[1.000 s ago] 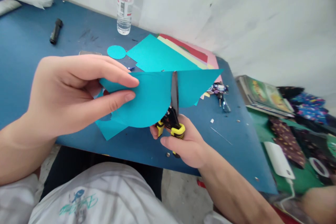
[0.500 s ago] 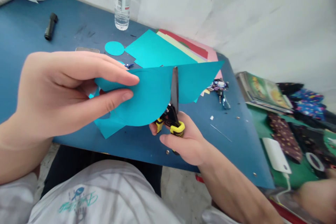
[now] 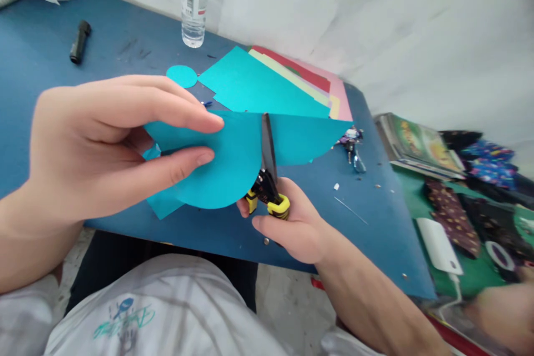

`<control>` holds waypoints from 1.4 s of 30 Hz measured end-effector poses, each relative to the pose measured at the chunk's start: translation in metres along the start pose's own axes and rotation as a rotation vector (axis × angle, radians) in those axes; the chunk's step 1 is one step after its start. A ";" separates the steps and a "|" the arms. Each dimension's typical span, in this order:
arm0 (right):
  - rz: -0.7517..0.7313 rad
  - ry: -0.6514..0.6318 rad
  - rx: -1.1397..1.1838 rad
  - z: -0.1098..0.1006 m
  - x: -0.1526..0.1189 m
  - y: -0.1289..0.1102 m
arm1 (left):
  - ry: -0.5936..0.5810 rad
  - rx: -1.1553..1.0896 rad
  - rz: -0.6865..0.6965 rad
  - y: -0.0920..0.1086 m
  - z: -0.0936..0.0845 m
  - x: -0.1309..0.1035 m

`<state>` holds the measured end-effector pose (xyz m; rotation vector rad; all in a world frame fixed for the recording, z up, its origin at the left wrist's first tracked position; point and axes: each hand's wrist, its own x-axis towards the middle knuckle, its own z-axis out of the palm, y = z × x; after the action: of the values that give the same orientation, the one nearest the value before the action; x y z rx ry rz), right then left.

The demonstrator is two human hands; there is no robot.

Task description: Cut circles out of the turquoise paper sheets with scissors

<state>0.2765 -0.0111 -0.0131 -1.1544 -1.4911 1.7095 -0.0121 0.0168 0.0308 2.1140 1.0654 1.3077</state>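
One turquoise paper (image 3: 233,167), curved along its near edge, is held above the blue table (image 3: 350,245) at the centre of my view. My left hand (image 3: 120,144), at its nine o'clock, pinches it narrowly between thumb and fingers. Towards five o'clock, my right hand (image 3: 298,225) has its fingers curled around the yellow-and-black handles of the scissors (image 3: 269,150); a blade lies across the paper, pointing to twelve. Outward from the paper, I see a turquoise disc (image 3: 182,76) at eleven, coloured sheets (image 3: 311,76) between one and two, books (image 3: 423,144) at three, and a white device (image 3: 440,247) at four.
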 end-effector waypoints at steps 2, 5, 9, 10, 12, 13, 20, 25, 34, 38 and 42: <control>-0.013 -0.012 -0.011 -0.001 0.000 0.002 | 0.008 -0.023 -0.013 0.003 -0.001 0.001; -0.047 -0.012 -0.039 -0.001 0.000 0.002 | 0.013 -0.030 -0.029 0.006 -0.002 0.002; -0.071 -0.003 -0.047 0.001 0.001 0.000 | 0.038 -0.081 0.094 0.007 0.006 0.011; -0.075 -0.001 -0.044 0.001 0.001 -0.001 | 0.058 -0.111 0.145 0.007 0.010 0.014; -0.081 0.011 -0.041 0.003 0.001 -0.001 | 0.106 -0.157 0.218 0.008 0.018 0.023; -0.080 0.019 -0.042 0.004 0.001 -0.001 | 0.119 -0.164 0.227 0.008 0.022 0.027; -0.042 0.075 -0.063 0.009 -0.001 -0.010 | 0.083 -0.140 0.188 0.007 0.017 0.022; -0.045 0.075 -0.049 0.009 0.000 -0.011 | -0.033 -0.049 0.054 0.006 0.000 0.007; -0.074 0.032 -0.072 0.005 0.001 -0.005 | -0.045 -0.022 0.033 0.005 0.000 0.004; -0.059 0.045 -0.067 0.003 0.000 -0.003 | -0.038 -0.018 0.016 0.004 0.000 0.003; -0.044 0.020 -0.079 0.001 0.000 -0.003 | -0.039 -0.023 0.016 0.004 -0.001 0.003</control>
<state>0.2756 -0.0109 -0.0099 -1.1668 -1.5733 1.6179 -0.0104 0.0168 0.0360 2.1265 1.0155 1.2746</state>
